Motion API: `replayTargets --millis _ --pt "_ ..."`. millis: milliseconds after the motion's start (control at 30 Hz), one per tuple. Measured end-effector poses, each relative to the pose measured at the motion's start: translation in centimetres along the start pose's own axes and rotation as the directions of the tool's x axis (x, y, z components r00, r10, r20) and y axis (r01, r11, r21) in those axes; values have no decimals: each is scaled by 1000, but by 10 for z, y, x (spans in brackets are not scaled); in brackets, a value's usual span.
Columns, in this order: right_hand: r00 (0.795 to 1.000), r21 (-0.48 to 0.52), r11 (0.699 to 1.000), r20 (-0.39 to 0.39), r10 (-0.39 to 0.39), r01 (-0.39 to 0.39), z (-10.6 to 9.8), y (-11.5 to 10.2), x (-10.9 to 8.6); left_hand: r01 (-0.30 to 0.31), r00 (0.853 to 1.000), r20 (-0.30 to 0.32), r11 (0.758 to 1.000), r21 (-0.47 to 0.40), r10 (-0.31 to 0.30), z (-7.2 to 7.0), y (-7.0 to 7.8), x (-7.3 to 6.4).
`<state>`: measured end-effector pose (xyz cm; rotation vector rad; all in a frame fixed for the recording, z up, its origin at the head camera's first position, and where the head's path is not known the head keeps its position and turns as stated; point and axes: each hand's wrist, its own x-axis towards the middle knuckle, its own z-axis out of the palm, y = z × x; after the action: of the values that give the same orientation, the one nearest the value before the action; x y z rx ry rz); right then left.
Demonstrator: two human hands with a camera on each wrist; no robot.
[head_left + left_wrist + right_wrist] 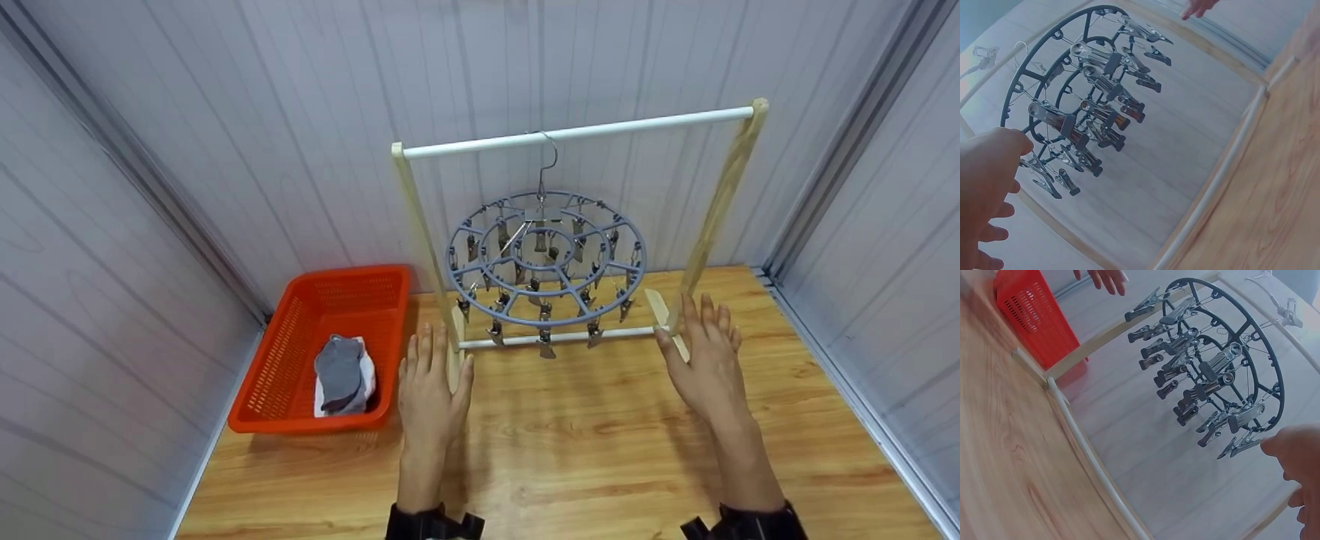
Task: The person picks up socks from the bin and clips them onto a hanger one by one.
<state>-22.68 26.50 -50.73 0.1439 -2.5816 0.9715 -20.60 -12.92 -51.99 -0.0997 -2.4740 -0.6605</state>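
Note:
A round grey clip hanger with several metal clips hangs by its hook from the white top bar of a wooden rack. My left hand is held with straight fingers in front of the rack's left foot, between the rack and an orange basket. My right hand is likewise spread, near the rack's right foot. Neither hand holds anything. Inside the basket lie a grey sock-like cloth and a white cloth beneath it.
The rack's lower white bar runs just above the wood-grain floor. Pale ribbed panels stand behind and on both sides. Dark bands circle both wrists.

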Motion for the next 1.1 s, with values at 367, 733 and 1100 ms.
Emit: replayTargets --millis 367,733,1100 --pt "999 114 993 -31 -24 27 -9 -4 1 -37 994 -109 992 -123 23 -1 2 -2" --pt "992 275 959 -122 -29 62 -17 -16 0 -51 988 -154 922 -384 -10 -15 13 -4" --pt "986 382 920 -162 -28 89 -20 -27 -4 -61 991 -133 883 -465 -2 -17 21 -4"
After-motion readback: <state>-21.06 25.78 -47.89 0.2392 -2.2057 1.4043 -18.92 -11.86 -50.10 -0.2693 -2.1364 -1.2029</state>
